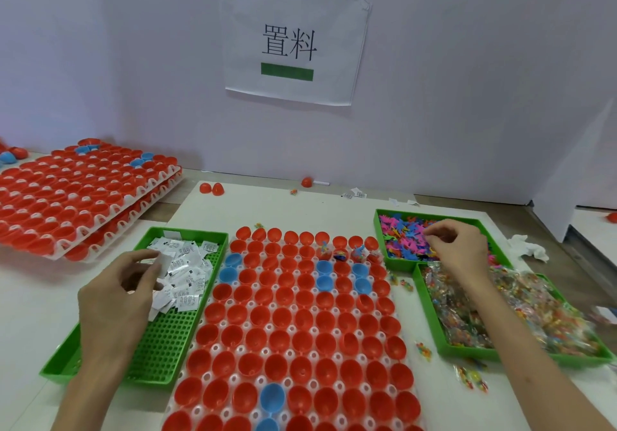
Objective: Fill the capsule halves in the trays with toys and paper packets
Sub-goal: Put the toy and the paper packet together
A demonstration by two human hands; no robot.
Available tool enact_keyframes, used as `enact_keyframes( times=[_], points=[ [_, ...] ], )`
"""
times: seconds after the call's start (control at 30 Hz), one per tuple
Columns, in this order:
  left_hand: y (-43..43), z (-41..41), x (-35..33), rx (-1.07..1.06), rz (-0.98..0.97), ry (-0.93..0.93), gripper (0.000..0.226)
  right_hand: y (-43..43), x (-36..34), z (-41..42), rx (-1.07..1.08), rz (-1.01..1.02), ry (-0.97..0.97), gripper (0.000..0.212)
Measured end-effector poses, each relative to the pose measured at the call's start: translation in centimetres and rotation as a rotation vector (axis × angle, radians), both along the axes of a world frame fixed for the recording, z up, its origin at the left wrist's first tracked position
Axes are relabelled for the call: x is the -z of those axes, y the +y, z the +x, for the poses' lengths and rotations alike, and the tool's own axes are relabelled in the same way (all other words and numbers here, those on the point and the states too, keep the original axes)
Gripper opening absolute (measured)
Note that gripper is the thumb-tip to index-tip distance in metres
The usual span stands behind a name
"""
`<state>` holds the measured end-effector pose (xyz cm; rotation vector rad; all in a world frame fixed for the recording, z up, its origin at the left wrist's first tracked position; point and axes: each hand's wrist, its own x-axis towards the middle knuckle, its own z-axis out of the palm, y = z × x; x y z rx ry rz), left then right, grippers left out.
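Fingers (144, 257), left hand (113, 300), pinch paper packet (164, 263); right hand (457, 250) over toys (402, 242).

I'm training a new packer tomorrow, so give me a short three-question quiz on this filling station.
1. True or false: the left hand holds paper packets over their green tray.
2. Most capsule halves between the hands are: A red, B blue, C green.
3. Fill in: the right hand reaches into the far green tray of loose ___.
Key: 1 true; 2 A; 3 plastic toys.
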<state>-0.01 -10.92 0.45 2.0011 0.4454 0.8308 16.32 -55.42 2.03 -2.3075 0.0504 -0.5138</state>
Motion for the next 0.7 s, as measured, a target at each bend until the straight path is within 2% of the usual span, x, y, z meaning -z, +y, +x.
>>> enact_keyframes(
  times=[0.13, 0.33, 0.43, 0.6, 0.7],
  points=[
    [-2.0, -0.8, -1.8, 0.092, -0.094, -0.034, 0.017, 0.1, -1.4, -1.5, -0.047, 0.098, -0.030, 0.017],
    [-9.0, -2.5, -4.7, 0.325, -0.332, -0.103, 0.006, 2.6, -3.9, -6.5, -0.236, 0.518, -0.016, 0.022],
    [-12.4, -3.2, -5.6, 0.450, -0.461, -0.107, 0.014, 4.0, -4.9, -9.3, -0.302, 0.593, 0.004, 0.024],
    [-16.8, -2.4, -6.6, 0.573, -0.582, -0.104, 0.005, 6.1, -6.6, -13.0, -0.392, 0.788, -0.005, 0.022],
    [-18.5, -2.0, -7.2, 0.611, -0.660, -0.116, 0.016, 6.8, -7.4, -14.5, -0.394, 0.801, -0.024, 0.023]
  ],
)
